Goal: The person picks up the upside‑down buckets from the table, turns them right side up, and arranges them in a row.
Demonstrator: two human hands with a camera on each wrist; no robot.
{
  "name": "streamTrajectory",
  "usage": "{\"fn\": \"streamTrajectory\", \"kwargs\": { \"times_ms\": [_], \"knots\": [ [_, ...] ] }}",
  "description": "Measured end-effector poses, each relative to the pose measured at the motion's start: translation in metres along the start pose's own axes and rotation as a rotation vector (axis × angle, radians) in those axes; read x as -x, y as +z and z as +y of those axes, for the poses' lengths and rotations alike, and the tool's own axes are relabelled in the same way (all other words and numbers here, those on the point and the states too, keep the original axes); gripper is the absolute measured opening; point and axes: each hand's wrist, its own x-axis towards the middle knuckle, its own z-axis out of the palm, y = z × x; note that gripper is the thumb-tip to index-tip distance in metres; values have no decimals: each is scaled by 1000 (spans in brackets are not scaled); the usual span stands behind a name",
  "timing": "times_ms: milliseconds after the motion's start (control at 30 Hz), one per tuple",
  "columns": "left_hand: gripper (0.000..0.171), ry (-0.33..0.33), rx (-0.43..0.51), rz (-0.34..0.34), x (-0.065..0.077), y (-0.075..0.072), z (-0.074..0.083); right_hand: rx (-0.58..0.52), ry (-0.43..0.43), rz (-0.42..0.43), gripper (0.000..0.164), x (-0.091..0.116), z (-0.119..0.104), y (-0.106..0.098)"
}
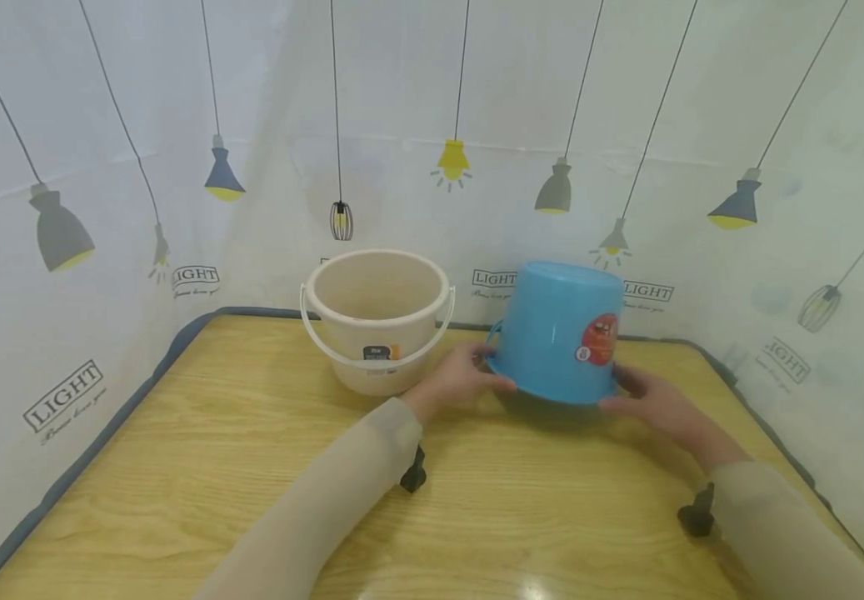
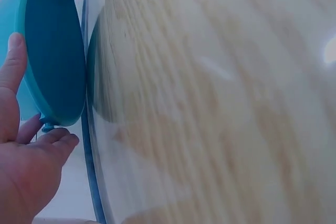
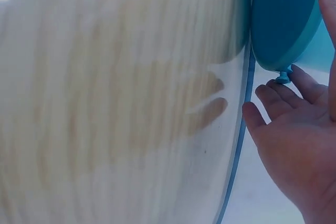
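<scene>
A blue bucket point(image 1: 547, 329) with a red round label is upside down between my two hands, a little tilted. Its dark open mouth point(image 2: 55, 51) faces down, just above the tabletop. My left hand point(image 1: 461, 377) holds the rim on the left, thumb on the near side and fingers by the handle lug. On the opposite side my right hand point(image 1: 656, 406) holds the rim, its fingers point(image 3: 273, 100) around the other handle lug point(image 3: 283, 76). Left of the blue bucket stands a cream bucket point(image 1: 379, 342), upright with its handle hanging down in front.
The glossy wood-grain table point(image 1: 506, 500) has a dark blue edge point(image 1: 184, 342). Behind and beside it hangs a white sheet point(image 1: 394, 100) printed with lamps. A black wrist device point(image 1: 414, 475) sits under each sleeve.
</scene>
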Motion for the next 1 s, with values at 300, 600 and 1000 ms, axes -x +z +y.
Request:
{"fn": "streamTrajectory", "kwargs": {
  "times_ms": [300,600,1000],
  "knots": [
    [87,9,123,48,0,0,2,-111,14,17,103,-1,4,-1],
    [49,33,86,107,3,-1,0,-90,17,58,87,5,12,-3],
    [44,67,169,156,4,2,3,-80,7,136,76,9,13,-7]
  ]
}}
